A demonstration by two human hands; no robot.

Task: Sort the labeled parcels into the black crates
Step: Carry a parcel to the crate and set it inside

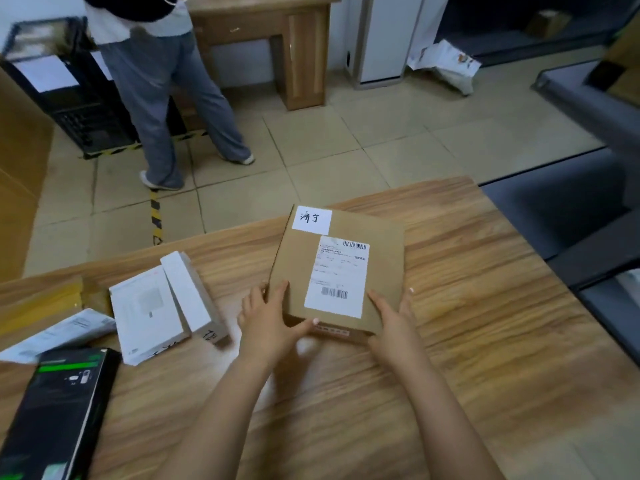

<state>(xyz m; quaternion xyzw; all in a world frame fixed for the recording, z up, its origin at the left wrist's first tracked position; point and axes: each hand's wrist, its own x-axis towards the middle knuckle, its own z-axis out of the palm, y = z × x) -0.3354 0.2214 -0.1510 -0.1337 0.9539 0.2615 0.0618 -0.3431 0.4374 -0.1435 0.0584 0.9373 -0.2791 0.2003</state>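
The parcel is held at its two near corners: the left hand is closed round the near-left corner, thumb along the near edge, and the right hand is clasped over the near-right corner, its thumb hidden. The parcel lies on the table, its far corner reaching the far edge, with a printed label and a handwritten tag on top. Bare tabletop is seen to the right and near. Just left, two white boxes are set side by side; further left lie a grey bag and a black box. Far left on the floor, black crates are stacked behind a standing person; their contents cannot be made out.
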